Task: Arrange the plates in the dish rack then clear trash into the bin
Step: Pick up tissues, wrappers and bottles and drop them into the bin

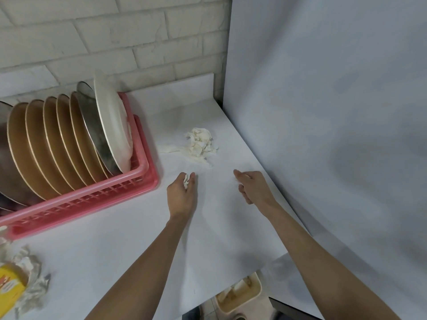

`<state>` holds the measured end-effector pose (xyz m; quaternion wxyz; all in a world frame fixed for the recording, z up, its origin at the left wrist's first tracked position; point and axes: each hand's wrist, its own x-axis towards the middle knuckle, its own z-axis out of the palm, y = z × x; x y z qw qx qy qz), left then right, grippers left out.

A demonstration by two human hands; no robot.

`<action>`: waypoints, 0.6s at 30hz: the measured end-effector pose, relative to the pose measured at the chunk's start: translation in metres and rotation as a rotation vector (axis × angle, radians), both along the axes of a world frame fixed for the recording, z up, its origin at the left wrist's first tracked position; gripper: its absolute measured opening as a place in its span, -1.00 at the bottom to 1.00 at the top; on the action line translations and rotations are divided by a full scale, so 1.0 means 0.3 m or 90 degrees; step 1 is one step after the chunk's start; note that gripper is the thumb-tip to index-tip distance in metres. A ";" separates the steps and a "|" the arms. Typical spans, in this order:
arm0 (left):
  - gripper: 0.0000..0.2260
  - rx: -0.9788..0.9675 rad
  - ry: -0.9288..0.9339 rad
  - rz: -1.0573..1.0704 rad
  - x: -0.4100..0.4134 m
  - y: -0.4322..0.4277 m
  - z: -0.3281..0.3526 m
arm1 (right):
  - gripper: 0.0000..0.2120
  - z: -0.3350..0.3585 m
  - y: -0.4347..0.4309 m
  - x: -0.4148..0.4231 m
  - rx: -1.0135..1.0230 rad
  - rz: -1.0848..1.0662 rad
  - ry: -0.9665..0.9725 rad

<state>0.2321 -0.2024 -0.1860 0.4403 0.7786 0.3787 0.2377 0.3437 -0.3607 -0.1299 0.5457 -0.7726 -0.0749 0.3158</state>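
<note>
Plates part looked done: the plates [57, 144] stood on edge in a row in the pink dish rack [92, 192] at left of frame, w/ a white plate [113, 125] leaning at the right end of the row. No loose plates seen on the counter [115, 250].

Trash part was underway, not finished. Left hand [182, 192], mid-frame, pinched a small tissue scrap [186, 179] btwn thumb and curled fingers. Right hand [254, 188], just right of centre, had fingers curled low over the counter; couldn't tell if it gripped anything, since the view was blurred there. Both hands sat near the tissue wad [200, 142], which lay just above them on the counter, apart from both, w/ thin shreds trailing toward the rack.

Still left, by my read: the wad and its shreds, plus crumpled paper [32, 285] at lower left beside a yellow container [11, 285]. The bin [240, 294] showed at bottom centre-right, below the counter edge, w/ something pale inside, contents unclear. Approx halfway overall; several trash pieces yet to go in.
</note>
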 end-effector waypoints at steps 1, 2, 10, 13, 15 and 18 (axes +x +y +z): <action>-0.60 0.002 -0.002 -0.001 0.000 0.000 -0.002 | -0.64 0.001 -0.001 0.000 0.002 -0.007 0.002; -0.60 0.005 -0.004 -0.001 0.000 0.000 -0.003 | -0.80 0.000 -0.003 0.000 0.003 -0.008 0.000; -0.64 0.021 -0.005 -0.010 0.001 -0.001 -0.005 | -0.88 0.002 0.003 -0.009 0.088 0.002 0.014; -0.68 0.005 -0.013 -0.010 -0.005 0.002 -0.006 | -0.79 0.002 0.006 -0.009 0.049 -0.008 0.006; -0.67 -0.008 -0.005 -0.006 -0.005 -0.003 0.002 | -0.63 0.009 0.005 -0.012 0.031 -0.001 0.006; -0.58 -0.026 0.048 -0.013 0.006 0.003 0.019 | -0.45 0.014 0.008 -0.022 -0.027 -0.001 0.010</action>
